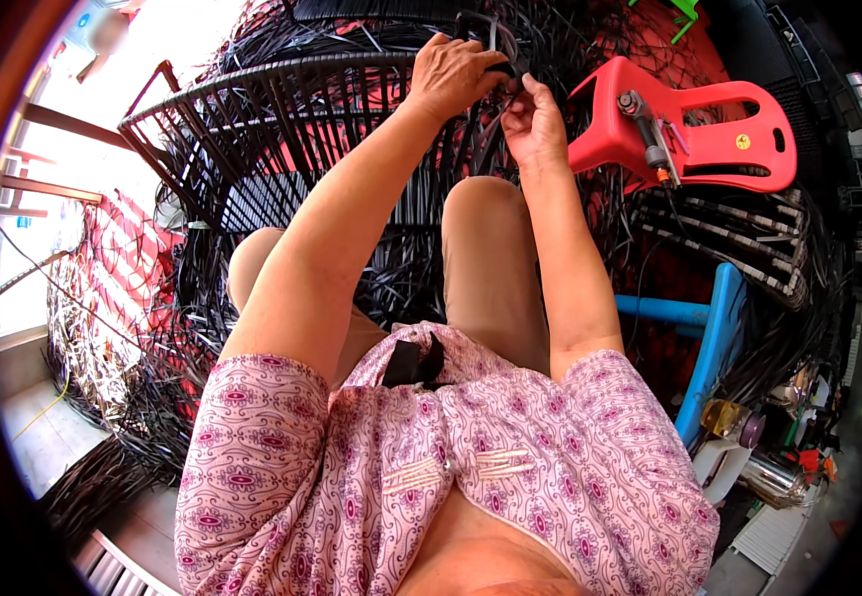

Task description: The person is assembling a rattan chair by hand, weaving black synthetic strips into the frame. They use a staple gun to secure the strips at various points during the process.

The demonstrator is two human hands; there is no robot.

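Observation:
A black furniture frame wound with flat plastic strips stands in front of my knees, its slatted side running to the left. At its right end, my left hand is closed with fingers bent over a black strip. Just to the right, my right hand has thumb and forefinger pinched together on the same strip, palm turned up and the other fingers curled. The two hands almost touch. My fingers partly hide the strip and the frame's corner.
Right of my hands stands a red plastic chair with a power tool lying on its seat. A blue plastic seat is nearer on the right, beside bottles. Loose black strips cover much of the floor.

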